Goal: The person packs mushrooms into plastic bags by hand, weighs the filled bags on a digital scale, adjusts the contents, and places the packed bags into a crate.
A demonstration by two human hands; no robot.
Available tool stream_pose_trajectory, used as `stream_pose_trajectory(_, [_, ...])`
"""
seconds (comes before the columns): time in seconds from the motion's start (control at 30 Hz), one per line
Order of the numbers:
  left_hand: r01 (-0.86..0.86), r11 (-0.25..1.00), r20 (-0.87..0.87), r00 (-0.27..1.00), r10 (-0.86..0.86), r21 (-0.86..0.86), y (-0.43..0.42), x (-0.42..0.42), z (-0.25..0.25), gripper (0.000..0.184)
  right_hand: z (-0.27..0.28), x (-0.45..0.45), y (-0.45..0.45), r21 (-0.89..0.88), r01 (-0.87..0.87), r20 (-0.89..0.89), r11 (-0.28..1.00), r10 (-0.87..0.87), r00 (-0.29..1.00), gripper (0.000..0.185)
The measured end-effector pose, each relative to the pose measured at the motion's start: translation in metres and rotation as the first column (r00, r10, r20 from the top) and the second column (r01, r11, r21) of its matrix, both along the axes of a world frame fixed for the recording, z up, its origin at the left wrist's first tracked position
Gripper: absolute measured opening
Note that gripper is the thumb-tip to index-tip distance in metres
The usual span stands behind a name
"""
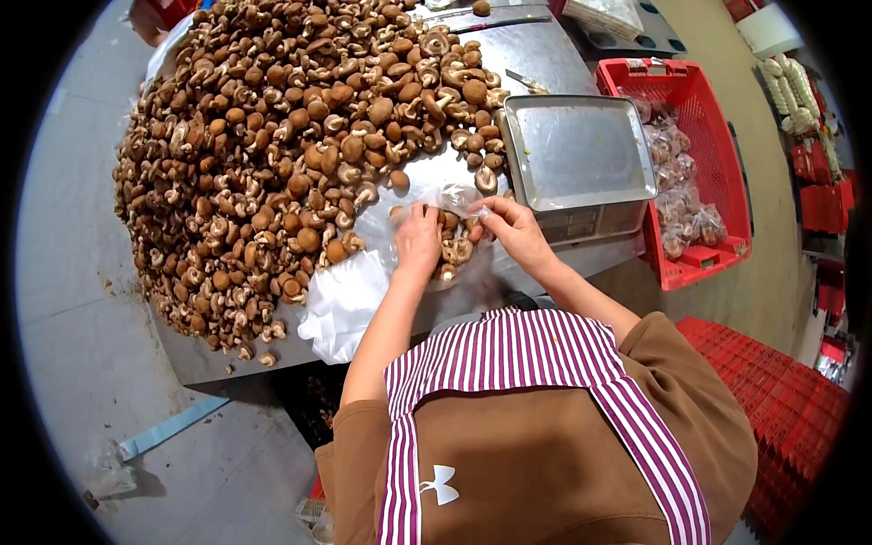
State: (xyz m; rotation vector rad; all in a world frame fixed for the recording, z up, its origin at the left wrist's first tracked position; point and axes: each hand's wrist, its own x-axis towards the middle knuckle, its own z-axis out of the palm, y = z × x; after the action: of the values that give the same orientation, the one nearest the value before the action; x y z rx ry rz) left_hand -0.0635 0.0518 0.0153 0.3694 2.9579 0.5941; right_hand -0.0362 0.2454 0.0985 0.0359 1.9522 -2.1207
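Head view: near the table's front edge, the left hand grasps a clear bag of mushrooms; the right hand pinches its plastic. A mushroom heap crowds the left edge, a metal tray the right, with a red crate beyond.

Brown mushrooms, purple-and-white striped apron, red crate, white plastic bags

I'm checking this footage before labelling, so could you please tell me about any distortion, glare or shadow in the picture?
Head view: strong fisheye bending, with the corners black; head view: pale sheen on the tray, bright highlights on the clear bag; head view: deep shadow under the table, while the mushrooms look well lit and fairly sharp.
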Motion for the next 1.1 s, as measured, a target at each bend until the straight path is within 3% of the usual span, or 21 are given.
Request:
stream_pose_trajectory(0.13, [-0.022,0.987,-0.12,0.992,0.041,0.161,-0.007,0.01,-0.002,0.024,0.001,0.001,0.006,-0.007,0.041,0.066,0.999,-0.041,0.997,0.021])
stream_pose_trajectory(0.2, [-0.029,0.991,-0.133,0.99,0.046,0.132,-0.013,0.017,-0.001,0.022,0.002,0.002,0.009,-0.009,0.035,0.064,0.999,-0.035,0.997,0.021])
stream_pose_trajectory(0.3, [-0.066,0.931,-0.153,0.98,0.128,0.358,-0.018,0.023,-0.005,0.018,-0.006,0.001,0.012,-0.036,0.049,0.102,0.998,-0.045,0.994,0.021])
stream_pose_trajectory(0.33, [-0.068,0.932,-0.155,0.979,0.131,0.356,-0.019,0.026,-0.005,0.018,-0.006,0.0,0.012,-0.038,0.046,0.101,0.998,-0.042,0.994,0.021])
stream_pose_trajectory(0.4, [-0.474,0.563,0.413,0.878,0.242,0.677,-0.02,0.031,-0.001,0.016,-0.006,-0.003,0.012,-0.037,0.05,0.116,0.998,-0.045,0.992,0.022])
stream_pose_trajectory(0.43, [-0.505,0.426,0.474,0.861,0.187,0.75,-0.024,0.032,0.004,0.013,-0.007,-0.005,0.012,-0.038,0.048,0.114,0.998,-0.043,0.993,0.022])
stream_pose_trajectory(0.47, [-0.505,0.426,0.472,0.861,0.189,0.751,-0.028,0.034,0.01,0.013,-0.011,-0.006,0.011,-0.046,0.048,0.111,0.998,-0.043,0.993,0.021])
stream_pose_trajectory(0.53, [-0.753,-0.076,0.752,0.657,-0.055,0.653,-0.032,0.033,0.044,0.014,-0.012,-0.01,0.011,-0.053,0.046,0.105,0.998,-0.04,0.994,0.021])
stream_pose_trajectory(0.6, [-0.765,-0.159,0.757,0.642,-0.122,0.624,-0.039,0.034,0.051,0.014,-0.01,-0.015,0.01,-0.058,0.029,0.125,0.998,-0.022,0.992,0.021])
stream_pose_trajectory(0.67, [-0.771,-0.339,0.674,0.637,-0.375,0.54,-0.054,0.034,0.052,0.012,-0.005,-0.018,0.01,-0.046,0.027,0.127,0.999,-0.021,0.992,0.021])
stream_pose_trajectory(0.7, [-0.771,-0.34,0.675,0.636,-0.374,0.538,-0.059,0.03,0.055,0.012,-0.002,-0.019,0.01,-0.035,0.026,0.13,0.999,-0.021,0.991,0.021])
stream_pose_trajectory(0.73, [-0.746,-0.312,0.702,0.662,-0.262,0.588,-0.063,0.025,0.058,0.014,0.002,-0.019,0.011,-0.035,0.025,0.133,0.999,-0.02,0.991,0.021])
stream_pose_trajectory(0.8, [-0.702,-0.233,0.717,0.697,-0.027,0.673,-0.073,0.01,0.062,0.024,0.013,-0.018,0.016,0.109,-0.24,0.178,0.965,0.219,0.96,0.022])
stream_pose_trajectory(0.83, [-0.715,-0.115,0.724,0.682,0.107,0.69,-0.078,-0.001,0.06,0.024,0.022,-0.016,0.018,0.109,-0.375,0.25,0.921,0.34,0.907,0.022])
stream_pose_trajectory(0.87, [-0.728,0.005,0.706,0.667,0.239,0.686,-0.083,-0.014,0.058,0.024,0.025,-0.014,0.019,0.108,-0.377,0.253,0.92,0.342,0.905,0.022])
stream_pose_trajectory(0.9, [-0.704,0.172,0.647,0.704,0.293,0.689,-0.093,-0.023,0.042,0.015,0.028,-0.01,0.02,0.126,-0.487,0.27,0.865,0.442,0.855,0.023])
stream_pose_trajectory(0.93, [-0.708,0.172,0.65,0.701,0.293,0.685,-0.099,-0.031,0.022,0.015,0.029,-0.009,0.02,0.141,-0.588,0.29,0.797,0.535,0.794,0.023])
stream_pose_trajectory(1.0, [-0.489,0.726,0.333,0.87,0.365,0.483,-0.098,-0.045,-0.002,0.024,0.025,-0.011,0.018,0.147,-0.587,0.291,0.796,0.532,0.795,0.024])
stream_pose_trajectory(1.03, [-0.462,0.801,0.339,0.876,0.344,0.381,-0.091,-0.049,-0.004,0.037,0.027,-0.013,0.016,0.142,-0.573,0.326,0.807,0.508,0.797,0.024])
stream_pose_trajectory(1.07, [-0.36,0.912,0.264,0.915,0.304,0.198,-0.082,-0.046,-0.006,0.041,0.029,-0.016,0.015,0.138,-0.559,0.362,0.818,0.484,0.797,0.024])
stream_pose_trajectory(1.1, [-0.275,0.951,0.222,0.945,0.241,0.138,-0.075,-0.045,-0.01,0.044,0.031,-0.02,0.014,0.136,-0.557,0.354,0.819,0.485,0.8,0.023])
